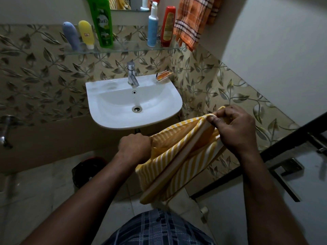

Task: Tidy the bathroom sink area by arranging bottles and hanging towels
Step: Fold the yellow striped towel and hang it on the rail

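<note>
Fingers of the right hand are curled and pinch the upper edge of the striped towel against the thumb, to the near right of the sink. The left hand is closed in a fist on the same edge further left, just in front of the basin's near rim; its fingertips are hidden under the hand. Yellow and white, the striped towel is stretched between the two hands and hangs folded below them, in the air above the floor.

On the far wall a glass shelf carries five containers, all standing. A blue-grey tube and a yellow tube are side by side at the left end, with a green bottle just right of them. After a gap, a blue-and-white pump bottle and a red bottle stand close together at the right end. An orange checked towel hangs at the far right, its lower corner dropping past the shelf's end. A tap stands at the back of the sink, and an orange packet lies on the rim to its right
</note>
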